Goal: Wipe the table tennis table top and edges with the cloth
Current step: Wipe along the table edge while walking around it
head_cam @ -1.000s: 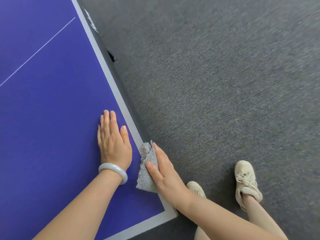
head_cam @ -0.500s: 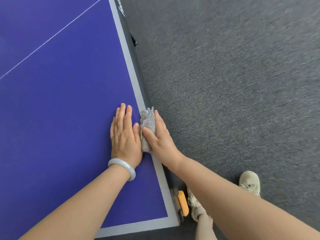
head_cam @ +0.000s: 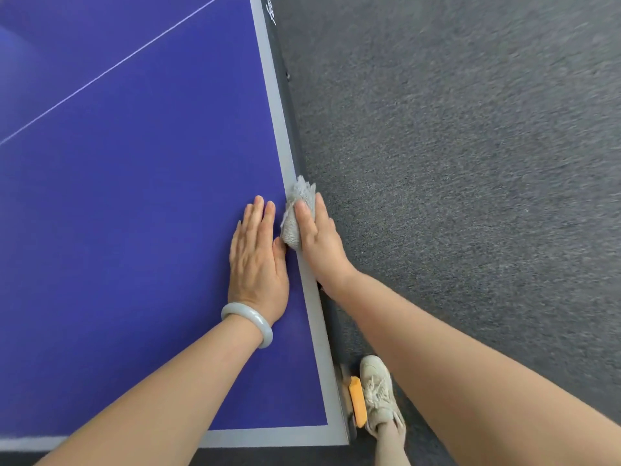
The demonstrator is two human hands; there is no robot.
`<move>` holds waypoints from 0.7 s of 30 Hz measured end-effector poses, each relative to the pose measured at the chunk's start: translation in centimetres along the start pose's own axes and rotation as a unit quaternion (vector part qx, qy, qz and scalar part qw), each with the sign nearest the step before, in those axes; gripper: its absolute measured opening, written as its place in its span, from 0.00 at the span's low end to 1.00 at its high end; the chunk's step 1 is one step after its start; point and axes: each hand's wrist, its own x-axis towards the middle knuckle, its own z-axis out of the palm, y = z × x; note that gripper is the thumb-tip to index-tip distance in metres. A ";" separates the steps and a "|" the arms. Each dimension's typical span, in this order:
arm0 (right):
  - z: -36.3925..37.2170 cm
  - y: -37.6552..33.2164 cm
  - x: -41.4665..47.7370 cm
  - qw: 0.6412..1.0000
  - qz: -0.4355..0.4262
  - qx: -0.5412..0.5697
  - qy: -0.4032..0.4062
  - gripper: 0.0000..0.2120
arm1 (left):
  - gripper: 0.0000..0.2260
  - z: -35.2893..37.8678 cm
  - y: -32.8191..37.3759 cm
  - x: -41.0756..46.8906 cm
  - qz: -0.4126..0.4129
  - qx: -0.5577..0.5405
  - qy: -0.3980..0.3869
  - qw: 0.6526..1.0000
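Down by our feet, at the near corner of the blue table tennis worktop (head_cam: 134, 230) with its pale grey border strip (head_cam: 314, 317), a cream laced shoe (head_cam: 378, 395) stands on the dark grey carpet (head_cam: 470, 163). It is just beside an orange plastic piece (head_cam: 357, 403) fixed under the corner. We judge that a sideways step along the edge could catch the shoe on that piece.

Further up, our left hand (head_cam: 258, 260), with a pale grey-green bangle (head_cam: 248, 322) at its wrist, lies flat on the blue surface, fingers straight and holding nothing. Just beside it, our right hand (head_cam: 316, 237) grips the crumpled grey terry cloth (head_cam: 295, 210), thumb on top and fingers down the outer side. The cloth sits folded over the border strip and the side edge.

We see three likely faults. The bunched cloth covers only a narrow band, so parts of the side face may be missed. It may also slip from the pinch, or snag on the small dark fitting (head_cam: 287, 75) that juts from the black side rail (head_cam: 294, 139) beyond. And our weight on the flat hand may leave prints on the blue top.

Farthest away, a thin white line (head_cam: 111, 67) crosses the top. White lettering (head_cam: 271, 8) shows on the side rail at the top of the view, too skewed and cut off to read. We find no other brand or label.
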 end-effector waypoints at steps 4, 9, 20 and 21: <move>-0.4 3.5 -7.1 1.000 -0.019 -0.012 0.002 0.33 | 0.24 -0.1 -0.1 0.2 0.003 -0.021 -0.009 1.000; -0.1 3.5 -6.7 1.000 -0.007 -0.016 0.009 0.32 | 0.24 -0.1 -0.4 0.3 0.009 -0.013 -0.015 1.000; -1.2 2.8 -7.6 0.998 -0.064 -0.005 -0.029 0.30 | 0.24 0.1 -0.6 0.3 0.016 -0.012 -0.006 1.000; -1.4 4.5 -10.4 0.997 -0.063 -0.003 -0.042 0.31 | 0.24 0.1 -0.5 0.3 0.018 -0.009 -0.004 1.000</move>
